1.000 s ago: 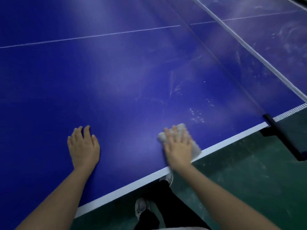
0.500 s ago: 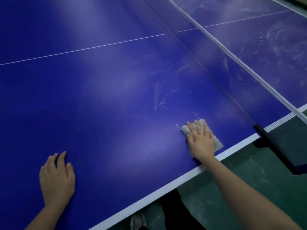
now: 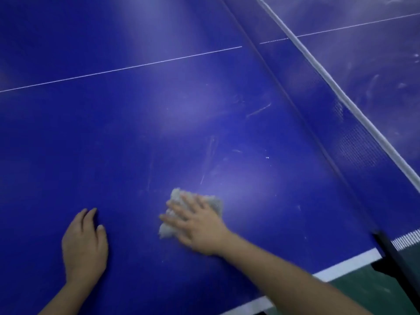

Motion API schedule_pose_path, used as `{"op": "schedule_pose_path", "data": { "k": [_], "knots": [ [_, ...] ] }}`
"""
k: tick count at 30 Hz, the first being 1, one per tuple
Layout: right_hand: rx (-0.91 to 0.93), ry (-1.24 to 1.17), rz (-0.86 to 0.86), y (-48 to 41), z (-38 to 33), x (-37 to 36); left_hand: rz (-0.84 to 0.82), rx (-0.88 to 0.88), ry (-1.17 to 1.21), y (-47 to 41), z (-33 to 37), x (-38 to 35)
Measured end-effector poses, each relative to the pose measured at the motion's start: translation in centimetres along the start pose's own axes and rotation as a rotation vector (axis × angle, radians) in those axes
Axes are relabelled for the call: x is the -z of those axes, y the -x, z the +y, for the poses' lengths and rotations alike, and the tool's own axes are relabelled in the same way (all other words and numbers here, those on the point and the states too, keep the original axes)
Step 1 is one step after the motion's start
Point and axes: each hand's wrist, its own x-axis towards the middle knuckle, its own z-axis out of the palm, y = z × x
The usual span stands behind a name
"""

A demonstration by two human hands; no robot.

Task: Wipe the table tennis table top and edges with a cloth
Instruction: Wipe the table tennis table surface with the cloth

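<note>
Two bare hands lay on the blue table top. At the left, the left hand rested palm down on the surface, fingers straight and close together, holding nothing. Near it to the right, not touching it, the right hand pressed flat on a crumpled pale cloth, its fingers spread and straight, not curled round it. The cloth lay on the top, inside the white edge stripe, and showed past the fingertips. Faint smears and scratches marked the surface beyond it. Farther right the net ran up the view under its white tape, its dark post at the table's edge beside green floor.
</note>
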Motion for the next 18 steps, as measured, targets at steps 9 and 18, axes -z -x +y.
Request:
{"op": "schedule_pose_path", "data": {
  "k": [9, 18],
  "knots": [
    [-0.503, -0.12, 0.118, -9.4, 15.5, 3.4, -0.033, 0.035, -0.003, -4.3, 3.7, -0.6],
    [0.72, -0.004, -0.027, -7.0, 2.6, 0.1, 0.035, 0.195, -0.062, -7.0, 1.8, -0.8]
  ]
}}
